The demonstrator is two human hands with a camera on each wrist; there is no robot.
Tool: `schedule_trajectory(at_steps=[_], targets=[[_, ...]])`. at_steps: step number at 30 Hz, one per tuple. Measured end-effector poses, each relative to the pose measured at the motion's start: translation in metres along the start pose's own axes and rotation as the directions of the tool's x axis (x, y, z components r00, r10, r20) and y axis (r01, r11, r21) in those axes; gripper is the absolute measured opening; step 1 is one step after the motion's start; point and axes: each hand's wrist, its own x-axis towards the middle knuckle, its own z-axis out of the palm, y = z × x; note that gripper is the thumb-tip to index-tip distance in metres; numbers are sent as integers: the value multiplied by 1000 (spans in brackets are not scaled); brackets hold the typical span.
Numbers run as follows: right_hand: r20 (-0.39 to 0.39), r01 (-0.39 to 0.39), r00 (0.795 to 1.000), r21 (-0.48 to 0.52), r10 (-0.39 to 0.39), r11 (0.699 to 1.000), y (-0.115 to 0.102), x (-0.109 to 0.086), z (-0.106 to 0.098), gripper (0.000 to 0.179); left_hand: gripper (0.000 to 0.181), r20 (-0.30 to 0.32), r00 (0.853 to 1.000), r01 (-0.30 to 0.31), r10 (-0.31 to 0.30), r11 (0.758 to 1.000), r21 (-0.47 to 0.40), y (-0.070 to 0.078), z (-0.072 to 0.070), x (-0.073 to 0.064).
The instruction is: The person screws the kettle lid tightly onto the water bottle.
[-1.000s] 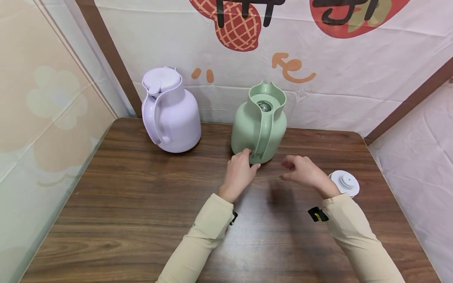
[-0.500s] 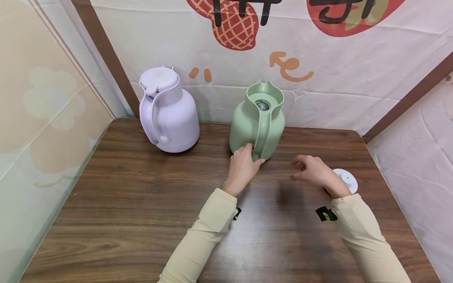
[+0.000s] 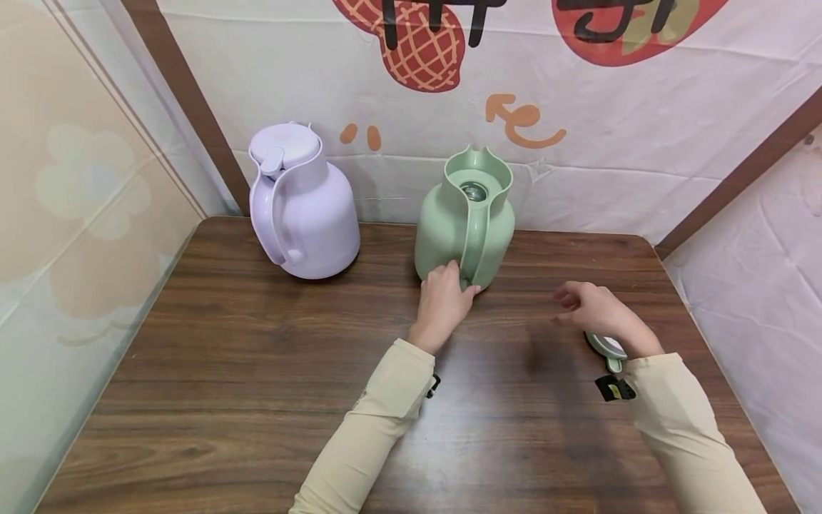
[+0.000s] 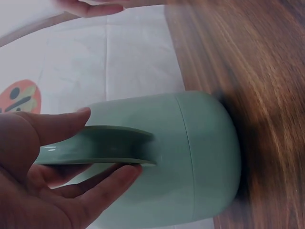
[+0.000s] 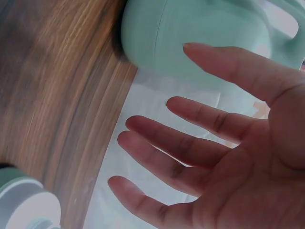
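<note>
Near the back edge of the wooden table, the green jug stands upright, its mouth open, with the pale cloth wall rising just behind. The left hand grips the lower part of its handle — thumb on one side, fingers bent along the other. The purple jug stands upright to the left, also near the back edge, with a gap of wood between the two jugs. On the right, more wood separates the green jug from the right hand, whose fingers are loosely curved around nothing and well apart from the jug. Partly under that hand in the head view lies a green lid, white side up, with a strip of wood between it and the table's right edge. The widest stretch of wood runs from the left arm to the left edge and toward the near side.

Compared with a second ago, the right hand has drawn farther right, away from the green jug — it now hides much of the lid's white part, while the green rim and tab show. The left hand remains at the handle, and both jugs still stand by the back edge.
</note>
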Motion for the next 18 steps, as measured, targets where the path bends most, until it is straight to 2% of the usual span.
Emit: schedule_trajectory(at_steps=[5,10,18], targets=[[5,-20,1000,-12,20,1000,10,-4,-3,37,24,-1,1000,-14,14,1000,8,0,0,0],[11,-55,998,-22,55,998,22,-6,-5,41,24,1,1000,-24,24,1000,-6,-1,1,1],[17,-101,995,-61,102,993,47,-8,-7,46,30,17,1000,10,-10,1000,-25,-1,4,3]])
